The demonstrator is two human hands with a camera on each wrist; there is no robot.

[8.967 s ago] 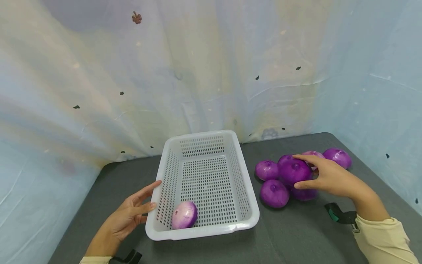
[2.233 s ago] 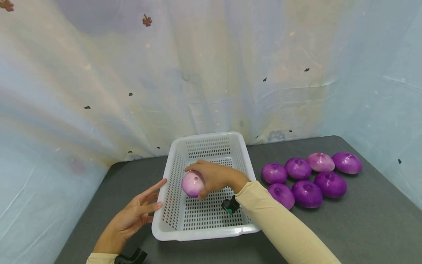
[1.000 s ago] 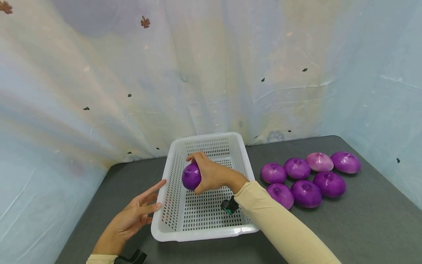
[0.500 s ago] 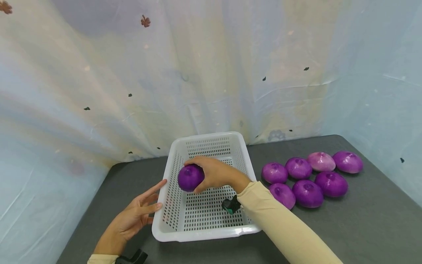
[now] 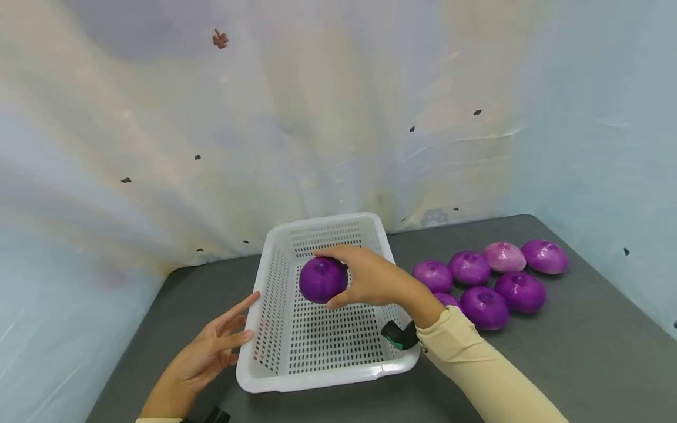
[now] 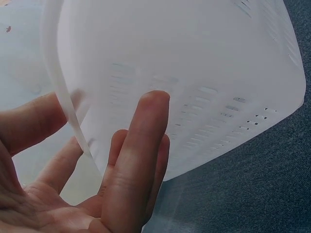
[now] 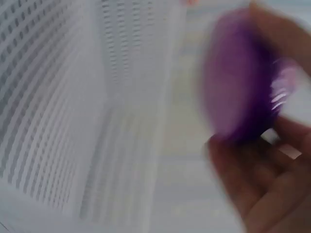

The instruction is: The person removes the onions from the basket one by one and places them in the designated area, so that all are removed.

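Note:
My right hand (image 5: 378, 276) grips a glossy purple onion (image 5: 322, 280) above the white perforated plastic basket (image 5: 330, 376). Thumb and fingers lie on opposite sides of the onion. In the right wrist view the onion (image 7: 243, 80) is blurred and turns a paler, pinkish side to the camera. My left hand (image 5: 203, 349) is at the basket's left rim, its fingers loosely extended against or close to the outer wall. The left wrist view shows these fingers (image 6: 138, 150) beside the basket wall (image 6: 194, 48). Part of the basket's inside is hidden behind the right hand and the onion.
Several purple onions (image 5: 485, 307) lie grouped on the dark grey table (image 5: 576, 364) right of the basket, one of them paler pink (image 5: 505, 257). The right forearm partly covers one. A patterned curtain (image 5: 328, 117) hangs behind the table.
My right hand has turned the onion from its pale side to its dark side, then moved it slightly right. Earlier, a pale-sided onion lay in the basket. My left hand has stayed at the rim.

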